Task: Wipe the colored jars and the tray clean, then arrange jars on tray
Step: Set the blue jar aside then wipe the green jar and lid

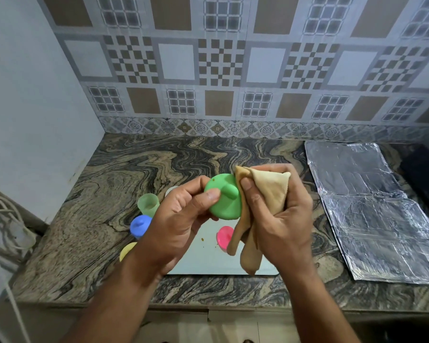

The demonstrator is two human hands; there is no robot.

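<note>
Holding a green lid (224, 201) up above the table, the left hand (181, 219) pinched it by the rim, thumb on the top face beside the small knob and the other fingers behind, while the right hand (280, 214) was closed around a bunched tan cloth (265, 191) pressed against the lid's right edge. Below, the white tray (208, 258) lay near the front edge of the table with brown crumbs on it and a pink jar (224, 237) standing on it; a lidless green jar (148, 203), a blue jar (139, 225) and a yellow jar (127, 251) stood just off the tray's left side. The main risk seemed to be the grip: a smooth plastic lid held only at one edge could twist out when the cloth pushed sideways, dropping onto the pink jar or rolling off the front edge. The cloth's loose tail hung close above the pink jar and could have tipped it over. The open green jar could have caught dislodged crumbs, and any jar set down before the tray was wiped would have picked up the dirt again. A foil sheet (374, 209) lay well apart, toward the right edge.
</note>
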